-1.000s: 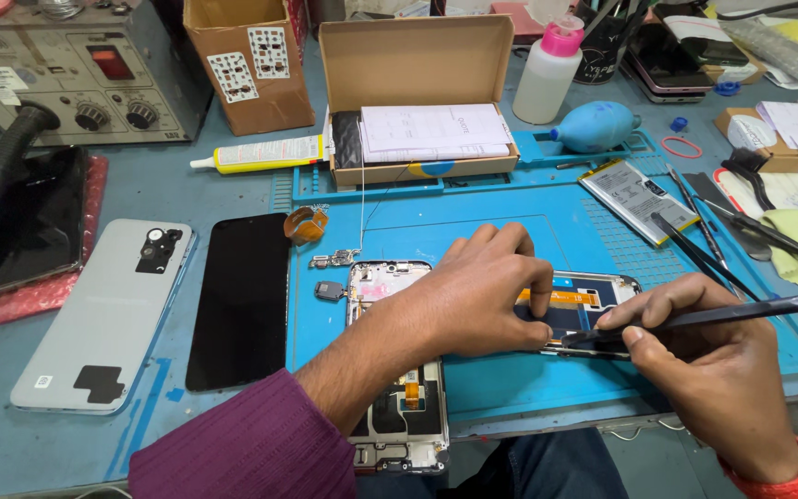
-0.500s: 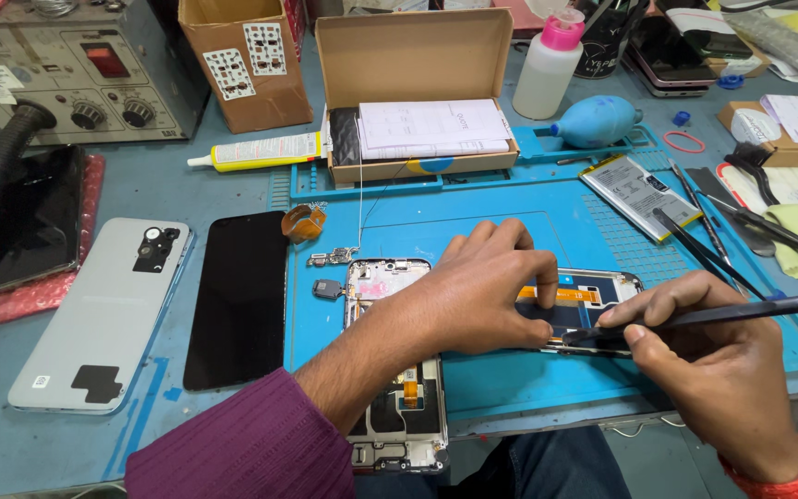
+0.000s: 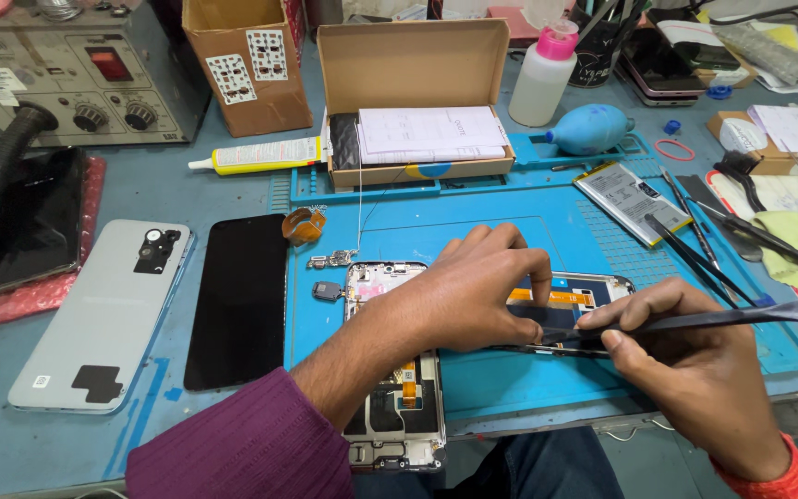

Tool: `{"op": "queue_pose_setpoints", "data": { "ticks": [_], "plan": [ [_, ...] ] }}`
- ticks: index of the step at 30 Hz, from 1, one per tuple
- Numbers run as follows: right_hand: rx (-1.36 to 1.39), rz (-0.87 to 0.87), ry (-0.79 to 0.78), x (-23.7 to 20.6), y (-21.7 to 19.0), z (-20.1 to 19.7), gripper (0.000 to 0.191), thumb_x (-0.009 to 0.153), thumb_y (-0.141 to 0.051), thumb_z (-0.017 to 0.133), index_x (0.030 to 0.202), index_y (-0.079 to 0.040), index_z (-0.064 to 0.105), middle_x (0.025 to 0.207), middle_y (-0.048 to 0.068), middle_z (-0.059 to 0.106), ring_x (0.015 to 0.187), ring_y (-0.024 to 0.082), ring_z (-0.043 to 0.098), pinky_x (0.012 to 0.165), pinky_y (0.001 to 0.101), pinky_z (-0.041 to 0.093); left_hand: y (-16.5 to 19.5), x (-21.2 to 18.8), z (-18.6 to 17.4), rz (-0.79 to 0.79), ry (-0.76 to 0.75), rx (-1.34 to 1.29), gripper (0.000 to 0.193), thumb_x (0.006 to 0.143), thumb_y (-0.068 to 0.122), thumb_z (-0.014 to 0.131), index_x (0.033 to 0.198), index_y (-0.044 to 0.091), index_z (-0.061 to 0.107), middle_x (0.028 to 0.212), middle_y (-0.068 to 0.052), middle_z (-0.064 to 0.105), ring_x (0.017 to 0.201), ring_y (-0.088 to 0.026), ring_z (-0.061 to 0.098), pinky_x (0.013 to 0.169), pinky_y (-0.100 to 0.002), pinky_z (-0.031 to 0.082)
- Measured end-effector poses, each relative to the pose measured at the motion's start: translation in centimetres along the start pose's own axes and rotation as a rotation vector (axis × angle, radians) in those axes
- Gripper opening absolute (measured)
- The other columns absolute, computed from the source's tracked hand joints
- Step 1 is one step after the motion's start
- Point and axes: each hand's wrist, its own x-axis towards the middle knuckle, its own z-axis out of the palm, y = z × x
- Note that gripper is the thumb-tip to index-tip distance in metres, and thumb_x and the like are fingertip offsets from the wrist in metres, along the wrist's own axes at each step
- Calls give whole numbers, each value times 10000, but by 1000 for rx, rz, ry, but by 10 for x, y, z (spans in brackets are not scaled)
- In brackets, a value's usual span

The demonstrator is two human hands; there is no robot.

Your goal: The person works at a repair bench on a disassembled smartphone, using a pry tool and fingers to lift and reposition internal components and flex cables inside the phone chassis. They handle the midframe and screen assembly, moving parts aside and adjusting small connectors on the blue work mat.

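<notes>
Black tweezers (image 3: 695, 322): one, right hand (image 3: 695, 388) fingers pinching | left hand (image 3: 464, 296) fingers pressing phone frame (image 3: 565, 300) | frames: two

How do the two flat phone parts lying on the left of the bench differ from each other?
The back cover is pale silver with a dark camera cut-out; the screen panel is plain glossy black. The back cover lies tilted at the far left; the screen panel lies straighter, beside the blue mat. Both lie flat, untouched by either hand.

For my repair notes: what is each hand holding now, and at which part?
The right hand pinches black tweezers near the tip end. The left hand presses on a phone frame, gripping nothing.
</notes>
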Motion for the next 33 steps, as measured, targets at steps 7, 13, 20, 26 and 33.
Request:
{"op": "queue_pose_setpoints", "data": {
  "ticks": [7,13,20,26,33],
  "plan": [
    [-39,58,-3,1,0,2,159,858,30,705,927,-19,569,1027,160,796,862,123,688,723,287,561,-4,-1,-3,28,-1,-34,384,705,298,824,1040,170,687,1158,-109,585,1175,-312,518,970,-425,436],
    [-38,14,-13,0,1,3,153,872,24,696,939,-24,567,1032,155,789,868,108,679,753,273,566,-8,-3,-15,23,-50,-108,365,733,245,780,1073,163,675,1132,-101,614,1202,-310,533,983,-421,460],
    [-22,8,-9,-1,1,5,159,869,22,690,947,-28,560,1033,161,787,890,117,706,781,280,587,-2,-6,-21,2,-153,-60,192,728,305,805,887,200,822,1188,-90,619,1222,-274,526,1018,-396,449],
    [-33,10,0,-2,1,5,157,872,33,693,951,-21,569,1033,167,794,870,118,688,752,280,575,-4,-6,-17,34,-116,-16,171,727,317,797,833,186,828,1234,-95,622,1226,-281,529,1038,-390,444],
    [-3,-4,-5,-2,1,5,153,875,51,678,949,-19,563,1038,175,784,915,136,711,787,295,590,-5,-6,-15,28,-96,-27,211,706,325,803,789,132,820,1232,-117,620,1219,-288,540,1026,-388,457]
  ]
}}
